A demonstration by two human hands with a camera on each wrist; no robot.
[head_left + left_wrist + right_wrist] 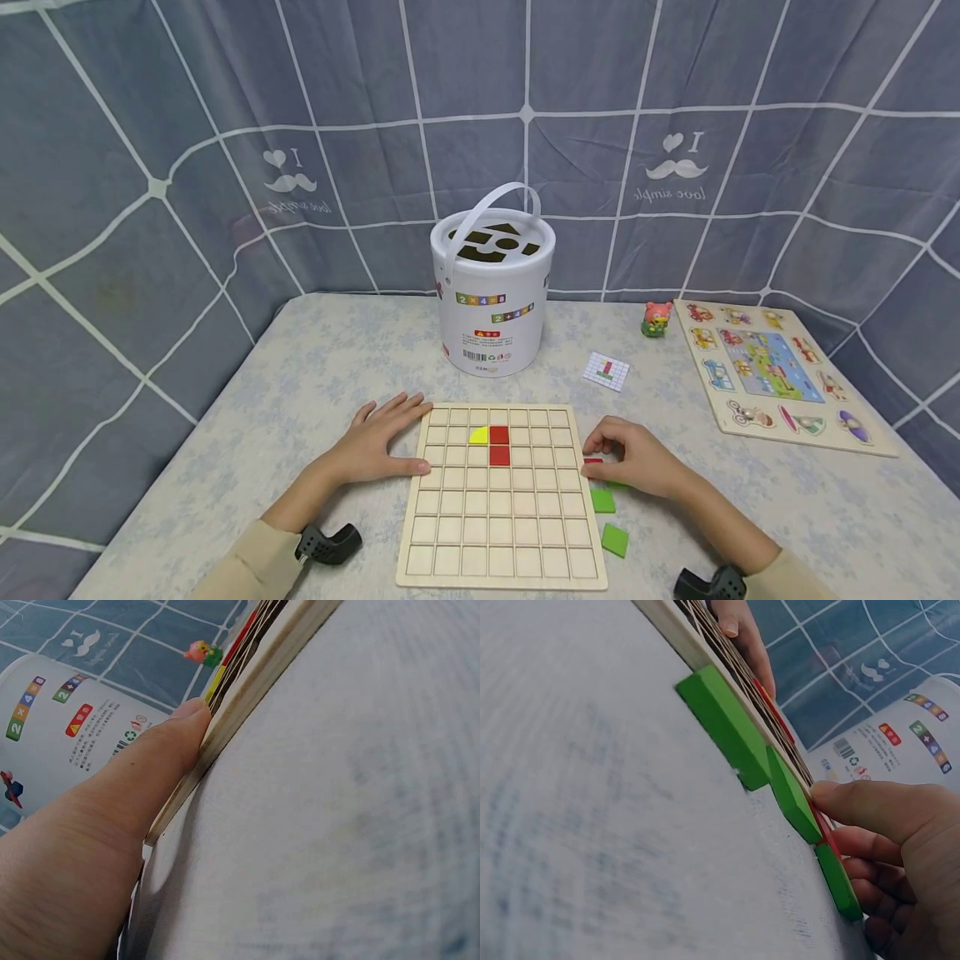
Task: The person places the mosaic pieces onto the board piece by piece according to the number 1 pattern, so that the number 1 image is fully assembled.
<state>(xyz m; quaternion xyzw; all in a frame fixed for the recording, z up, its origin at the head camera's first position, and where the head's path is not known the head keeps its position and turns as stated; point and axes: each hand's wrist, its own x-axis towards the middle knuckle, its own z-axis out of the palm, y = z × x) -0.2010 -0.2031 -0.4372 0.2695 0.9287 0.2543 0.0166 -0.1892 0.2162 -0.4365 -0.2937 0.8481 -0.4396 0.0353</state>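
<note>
A wooden grid board (501,582) lies flat on the table. In its upper cells sit a yellow quarter-round piece (478,436) and two red squares, one red square (499,455) directly below the other. My left hand (378,446) rests at the board's left edge, fingers extended and thumb (169,746) against the side. Beside the right edge, my right hand (637,458) pinches a red tile (592,461) between thumb and fingers, which partly cover it. Green tiles lie near it: one green tile (602,501) by the board, another (615,541) lower, a third (838,885) partly under the hand.
Behind the board stands a white bucket (491,325) with shaped holes in its lid and a raised handle. A small pattern card (606,372) lies right of it. Farther right are a pink and green figurine (656,319) and a wooden picture puzzle (780,375).
</note>
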